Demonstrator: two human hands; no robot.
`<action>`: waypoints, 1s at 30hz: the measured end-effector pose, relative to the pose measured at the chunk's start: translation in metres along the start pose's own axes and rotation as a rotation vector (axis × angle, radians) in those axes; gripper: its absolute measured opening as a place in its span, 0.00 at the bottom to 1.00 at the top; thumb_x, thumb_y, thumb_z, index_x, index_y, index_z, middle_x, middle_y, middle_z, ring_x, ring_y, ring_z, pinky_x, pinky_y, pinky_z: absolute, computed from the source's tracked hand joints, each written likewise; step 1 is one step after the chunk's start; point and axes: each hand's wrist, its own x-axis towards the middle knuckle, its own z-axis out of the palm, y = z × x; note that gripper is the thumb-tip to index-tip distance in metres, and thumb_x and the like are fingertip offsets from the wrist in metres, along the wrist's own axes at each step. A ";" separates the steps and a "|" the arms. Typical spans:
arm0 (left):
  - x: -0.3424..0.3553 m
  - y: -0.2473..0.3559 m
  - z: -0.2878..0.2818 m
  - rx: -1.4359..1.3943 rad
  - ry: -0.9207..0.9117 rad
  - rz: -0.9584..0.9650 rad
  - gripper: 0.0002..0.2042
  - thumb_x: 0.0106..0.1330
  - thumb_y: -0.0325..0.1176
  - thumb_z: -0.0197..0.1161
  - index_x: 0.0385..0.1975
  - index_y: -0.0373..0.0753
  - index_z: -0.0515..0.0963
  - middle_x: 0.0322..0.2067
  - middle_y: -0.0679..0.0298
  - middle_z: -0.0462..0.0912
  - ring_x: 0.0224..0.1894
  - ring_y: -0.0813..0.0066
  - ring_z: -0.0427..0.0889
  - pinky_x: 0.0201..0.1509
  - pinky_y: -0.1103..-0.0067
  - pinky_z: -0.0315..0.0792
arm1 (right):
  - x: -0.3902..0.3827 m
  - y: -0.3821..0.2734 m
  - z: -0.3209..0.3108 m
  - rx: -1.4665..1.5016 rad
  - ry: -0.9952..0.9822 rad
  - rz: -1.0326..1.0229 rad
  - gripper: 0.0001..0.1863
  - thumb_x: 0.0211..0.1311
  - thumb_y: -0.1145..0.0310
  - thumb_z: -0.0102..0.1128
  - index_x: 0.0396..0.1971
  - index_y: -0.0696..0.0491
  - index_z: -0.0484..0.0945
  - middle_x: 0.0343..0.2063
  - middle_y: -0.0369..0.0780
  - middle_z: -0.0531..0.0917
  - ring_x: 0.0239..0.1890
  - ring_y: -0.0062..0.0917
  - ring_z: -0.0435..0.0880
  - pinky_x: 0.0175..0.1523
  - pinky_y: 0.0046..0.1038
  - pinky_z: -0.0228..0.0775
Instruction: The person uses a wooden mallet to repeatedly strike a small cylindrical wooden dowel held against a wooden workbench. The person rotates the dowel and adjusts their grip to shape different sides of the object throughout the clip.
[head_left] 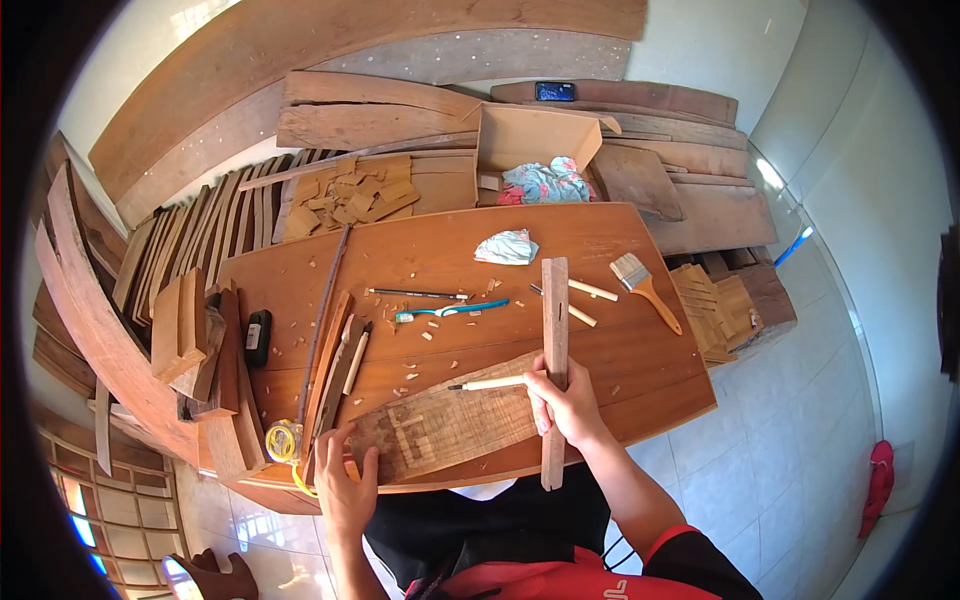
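My right hand [568, 402] is closed round a narrow wooden strip [554, 315] that stands nearly upright in the picture. The same hand also holds a slim carving chisel [490, 383], its pale handle in the fingers and its dark tip pointing left. Beneath them lies a board [460, 425] with recessed carving near its left end. At that end rests my left hand [345, 490], thumb and fingers apart; a small orange-red thing shows between them, its kind unclear. Close by on the left is a yellow tape measure [284, 441].
On the table [420, 250] lie a paintbrush [648, 290], a blue toothbrush [455, 310], a pencil [418, 294], a crumpled cloth [506, 247], more chisels [357, 358] and shavings. Wood blocks [180, 322] are stacked left. Behind stands a cardboard box [535, 135] with cloth inside.
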 end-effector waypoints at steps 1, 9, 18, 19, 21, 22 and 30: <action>-0.002 0.002 0.003 -0.078 0.019 -0.030 0.17 0.67 0.29 0.68 0.54 0.35 0.79 0.44 0.56 0.81 0.45 0.62 0.82 0.50 0.70 0.78 | 0.000 -0.001 -0.001 -0.018 0.000 0.005 0.10 0.74 0.68 0.63 0.40 0.55 0.71 0.15 0.34 0.74 0.09 0.17 0.70 0.15 0.23 0.64; 0.008 0.005 0.017 -0.236 -0.064 0.056 0.15 0.66 0.29 0.70 0.50 0.33 0.81 0.38 0.54 0.83 0.37 0.63 0.87 0.43 0.71 0.79 | -0.009 -0.012 -0.031 0.086 0.122 0.006 0.11 0.73 0.67 0.64 0.41 0.55 0.71 0.18 0.34 0.74 0.09 0.18 0.70 0.13 0.24 0.63; 0.038 0.032 0.049 -0.294 -0.112 0.107 0.11 0.66 0.29 0.70 0.46 0.33 0.82 0.34 0.55 0.83 0.33 0.65 0.88 0.40 0.71 0.79 | -0.009 -0.027 -0.040 0.088 0.132 -0.047 0.09 0.73 0.69 0.63 0.39 0.55 0.72 0.23 0.39 0.79 0.10 0.16 0.71 0.14 0.22 0.63; 0.041 0.031 0.051 -0.301 -0.121 0.120 0.11 0.66 0.29 0.70 0.46 0.33 0.82 0.34 0.55 0.83 0.33 0.65 0.88 0.39 0.71 0.79 | -0.008 -0.026 -0.038 0.106 0.106 -0.048 0.09 0.73 0.69 0.63 0.39 0.55 0.72 0.23 0.39 0.80 0.10 0.16 0.72 0.14 0.22 0.64; 0.047 0.030 0.056 -0.304 -0.137 0.129 0.11 0.66 0.29 0.70 0.46 0.34 0.82 0.34 0.55 0.83 0.33 0.64 0.88 0.40 0.71 0.79 | -0.006 -0.020 -0.036 0.112 0.014 -0.050 0.09 0.72 0.69 0.64 0.39 0.56 0.72 0.23 0.39 0.80 0.10 0.16 0.73 0.15 0.21 0.65; 0.051 0.030 0.059 -0.297 -0.144 0.126 0.11 0.66 0.29 0.70 0.45 0.34 0.82 0.35 0.55 0.83 0.34 0.64 0.87 0.40 0.70 0.79 | -0.004 -0.014 -0.036 0.115 0.008 -0.043 0.09 0.71 0.69 0.64 0.39 0.55 0.72 0.23 0.39 0.80 0.11 0.16 0.73 0.15 0.21 0.65; 0.051 0.031 0.077 -0.210 -0.060 0.233 0.09 0.68 0.27 0.68 0.46 0.36 0.81 0.40 0.55 0.81 0.41 0.58 0.79 0.48 0.68 0.75 | -0.007 -0.002 -0.037 0.149 0.024 -0.025 0.09 0.70 0.71 0.65 0.39 0.54 0.72 0.23 0.38 0.79 0.11 0.16 0.73 0.15 0.22 0.66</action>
